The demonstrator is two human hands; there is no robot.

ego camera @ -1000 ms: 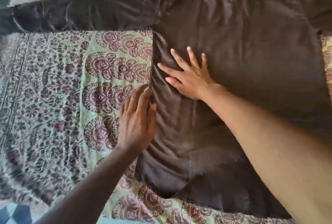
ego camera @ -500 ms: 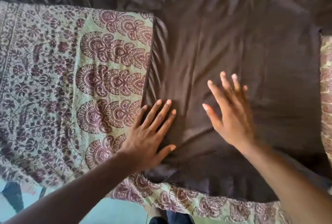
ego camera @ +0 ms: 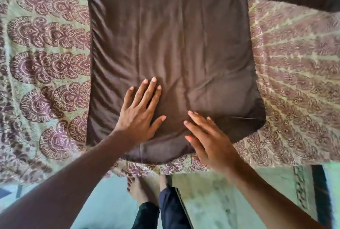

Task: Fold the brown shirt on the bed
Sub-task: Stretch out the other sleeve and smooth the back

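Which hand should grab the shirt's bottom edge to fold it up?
Probably right: the right hand lies by the brown shirt's hem, while the left hand presses flat higher up.

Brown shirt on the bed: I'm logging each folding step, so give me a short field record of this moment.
garment: brown shirt, spread flat, not yet folded
sleeves: stretched out to both sides along the top of the view
surface: patterned bedspread, green and maroon
left hand: palm down on the shirt's lower part, fingers spread
right hand: open, over the hem near the bed's edge; contact unclear
grasp: neither hand grips cloth
wrinkles: mostly along the shirt's left side
below the bed: a bare foot on the floor
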